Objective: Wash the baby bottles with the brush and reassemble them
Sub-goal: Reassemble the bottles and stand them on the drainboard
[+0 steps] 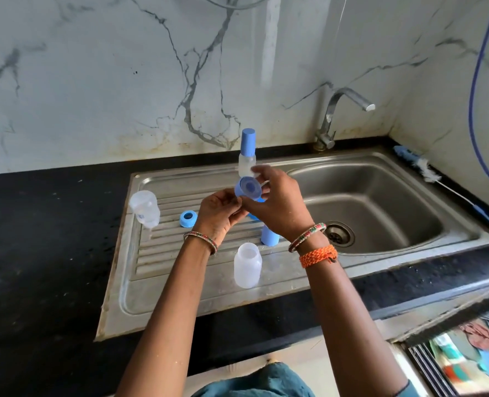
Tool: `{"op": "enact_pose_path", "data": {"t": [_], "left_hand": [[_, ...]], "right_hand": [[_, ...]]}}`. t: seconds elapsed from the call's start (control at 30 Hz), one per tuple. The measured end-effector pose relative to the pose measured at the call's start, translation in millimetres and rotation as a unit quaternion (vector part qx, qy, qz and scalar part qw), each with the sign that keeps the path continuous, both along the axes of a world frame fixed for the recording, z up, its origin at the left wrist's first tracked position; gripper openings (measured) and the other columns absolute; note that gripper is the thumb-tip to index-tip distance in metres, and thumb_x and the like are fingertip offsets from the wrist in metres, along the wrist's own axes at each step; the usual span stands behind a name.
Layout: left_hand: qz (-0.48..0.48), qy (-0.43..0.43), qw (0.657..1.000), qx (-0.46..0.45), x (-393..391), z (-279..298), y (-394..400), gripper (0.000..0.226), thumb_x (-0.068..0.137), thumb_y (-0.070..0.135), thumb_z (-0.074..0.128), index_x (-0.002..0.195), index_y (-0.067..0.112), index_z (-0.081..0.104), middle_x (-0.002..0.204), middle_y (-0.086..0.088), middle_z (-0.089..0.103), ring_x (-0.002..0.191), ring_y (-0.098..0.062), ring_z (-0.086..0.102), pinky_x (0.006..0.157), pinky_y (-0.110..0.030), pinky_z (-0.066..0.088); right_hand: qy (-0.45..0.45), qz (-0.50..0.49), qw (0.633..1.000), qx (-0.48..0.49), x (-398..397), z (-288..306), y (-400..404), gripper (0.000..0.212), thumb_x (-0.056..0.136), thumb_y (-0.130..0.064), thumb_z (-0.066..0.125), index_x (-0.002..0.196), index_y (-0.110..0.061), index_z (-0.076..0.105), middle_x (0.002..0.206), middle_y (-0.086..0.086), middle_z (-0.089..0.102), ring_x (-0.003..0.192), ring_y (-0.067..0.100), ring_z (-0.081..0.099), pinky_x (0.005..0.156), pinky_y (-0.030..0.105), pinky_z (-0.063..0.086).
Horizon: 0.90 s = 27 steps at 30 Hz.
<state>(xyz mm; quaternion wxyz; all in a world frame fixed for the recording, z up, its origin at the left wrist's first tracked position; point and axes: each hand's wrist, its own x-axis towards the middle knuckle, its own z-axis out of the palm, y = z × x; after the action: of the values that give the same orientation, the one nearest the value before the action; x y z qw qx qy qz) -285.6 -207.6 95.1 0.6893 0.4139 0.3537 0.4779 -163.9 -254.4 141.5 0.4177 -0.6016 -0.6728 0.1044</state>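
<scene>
Open bottle [247, 265] stands on the drainboard [128, 282], left of the basin [380, 202]; brush [426, 173] lies behind the basin.

Bare forearms. Thin multicoloured beaded bangle [200, 241] on left wrist; similar red-green-white beaded bangle [307, 236] plus orange braided thread band [318, 255] on right wrist. Teal fabric garment [254, 381] at bottom edge.

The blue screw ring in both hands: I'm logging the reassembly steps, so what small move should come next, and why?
Probably seat the teat fully in the blue plastic screw ring. Left hand and right hand both pinch it above the steel drainboard, and the open translucent plastic bottle stands uncapped below.
</scene>
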Motion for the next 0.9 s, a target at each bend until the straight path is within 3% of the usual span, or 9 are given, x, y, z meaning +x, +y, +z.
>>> {"op": "enact_pose_path", "data": {"t": [0.1, 0.2, 0.27, 0.43, 0.57, 0.7, 0.9], "left_hand": [[0.022, 0.059, 0.998, 0.0, 0, 4, -1, 0.025, 0.089, -0.012, 0.048, 0.085, 0.007, 0.063, 0.065, 0.002, 0.071, 0.065, -0.008, 0.067, 0.063, -0.019, 0.056], [0.034, 0.072, 0.996, -0.028, 1, 6, -1, 0.024, 0.089, -0.009, 0.05, 0.08, 0.008, 0.064, 0.061, 0.002, 0.069, 0.062, -0.008, 0.066, 0.059, -0.018, 0.055], [0.047, 0.059, 0.995, -0.064, 4, 8, -2, 0.023, 0.09, -0.008, 0.05, 0.078, 0.007, 0.063, 0.059, 0.0, 0.069, 0.064, -0.011, 0.065, 0.056, -0.018, 0.054], [0.05, -0.009, 0.986, -0.159, 10, 13, -7, 0.028, 0.09, -0.014, 0.041, 0.074, 0.003, 0.057, 0.052, -0.003, 0.065, 0.066, -0.014, 0.06, 0.054, -0.017, 0.055], [0.061, -0.033, 0.973, -0.22, 11, 13, -9, 0.027, 0.088, -0.014, 0.042, 0.07, 0.003, 0.052, 0.046, -0.003, 0.061, 0.047, -0.009, 0.061, 0.048, -0.016, 0.053], [0.075, -0.035, 0.966, -0.246, 17, 15, -9, 0.027, 0.087, -0.015, 0.042, 0.068, 0.005, 0.048, 0.042, -0.003, 0.056, 0.043, -0.007, 0.056, 0.043, -0.014, 0.049], [0.084, -0.016, 0.97, -0.228, 27, 25, -10, 0.022, 0.087, -0.01, 0.05, 0.072, 0.005, 0.05, 0.042, -0.003, 0.059, 0.062, -0.014, 0.055, 0.044, -0.017, 0.05]], "right_hand": [[0.004, -0.02, 1.0, 0.012, 0, -2, -1, 0.039, 0.071, -0.02, 0.081, 0.104, -0.006, 0.068, 0.098, 0.01, 0.067, 0.082, 0.019, 0.061, 0.075, 0.028, 0.053], [-0.013, -0.041, 0.999, 0.024, -3, -8, 1, 0.038, 0.07, -0.023, 0.082, 0.1, -0.006, 0.067, 0.096, 0.009, 0.065, 0.077, 0.011, 0.053, 0.065, 0.008, 0.038], [-0.018, -0.062, 0.998, 0.025, -4, -8, 1, 0.041, 0.07, -0.025, 0.082, 0.103, -0.007, 0.065, 0.098, 0.008, 0.063, 0.078, 0.008, 0.049, 0.061, 0.003, 0.031], [-0.026, -0.093, 0.995, 0.038, -8, -12, -2, 0.047, 0.069, -0.022, 0.081, 0.108, -0.004, 0.063, 0.102, 0.01, 0.059, 0.081, 0.012, 0.048, 0.063, 0.004, 0.025], [-0.04, -0.092, 0.994, 0.039, -12, -20, -3, 0.045, 0.07, -0.02, 0.08, 0.108, -0.002, 0.063, 0.102, 0.013, 0.059, 0.086, 0.022, 0.056, 0.07, 0.019, 0.035], [-0.053, -0.104, 0.992, 0.045, -13, -24, -4, 0.046, 0.07, -0.022, 0.081, 0.107, -0.003, 0.063, 0.102, 0.013, 0.06, 0.087, 0.023, 0.056, 0.072, 0.024, 0.038], [-0.028, -0.107, 0.993, 0.043, -7, -19, -5, 0.046, 0.07, -0.022, 0.081, 0.107, -0.003, 0.063, 0.101, 0.012, 0.061, 0.088, 0.023, 0.056, 0.072, 0.023, 0.038]]}}
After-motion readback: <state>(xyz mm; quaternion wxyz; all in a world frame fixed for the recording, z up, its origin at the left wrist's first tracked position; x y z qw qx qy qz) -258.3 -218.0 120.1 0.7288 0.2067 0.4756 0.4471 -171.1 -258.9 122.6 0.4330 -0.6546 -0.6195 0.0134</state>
